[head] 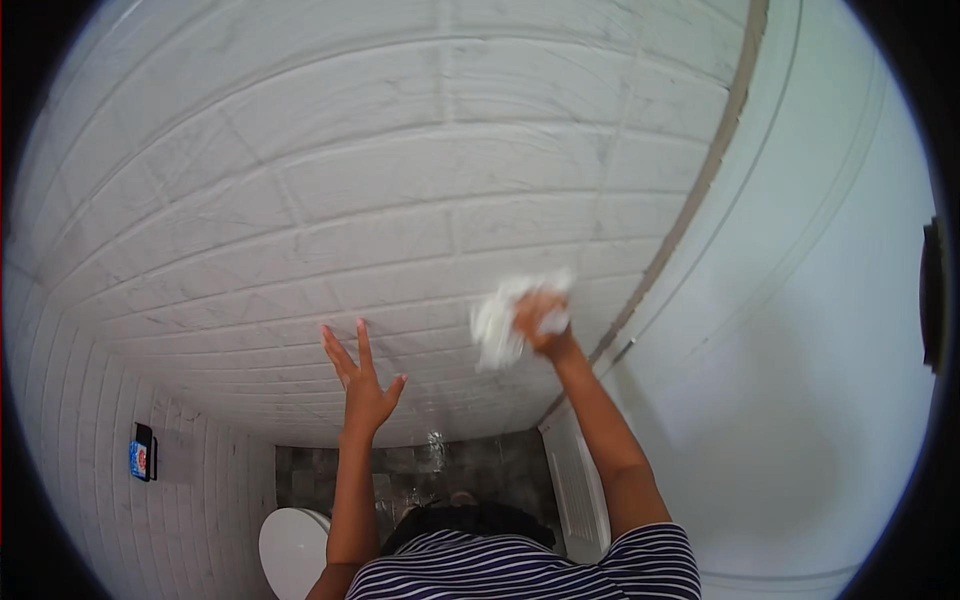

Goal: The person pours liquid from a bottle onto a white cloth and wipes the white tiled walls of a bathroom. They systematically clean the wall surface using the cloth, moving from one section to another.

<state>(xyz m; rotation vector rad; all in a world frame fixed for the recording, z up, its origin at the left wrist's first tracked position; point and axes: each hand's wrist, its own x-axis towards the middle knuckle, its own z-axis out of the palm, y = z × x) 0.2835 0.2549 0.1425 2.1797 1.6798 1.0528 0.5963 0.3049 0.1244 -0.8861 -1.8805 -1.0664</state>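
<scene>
My right hand grips a crumpled white cloth against the white tiled wall; hand and cloth are blurred. Spread fingers and a raised thumb mark my left hand, which holds nothing. Its fingertips are at the same wall, left of the cloth; whether they touch the tiles I cannot tell.
A white toilet stands below my left forearm. On the left wall hangs a black holder with a blue packet. The floor has dark, shiny tiles. A brownish strip runs between the tiled wall and the smooth white surface at right.
</scene>
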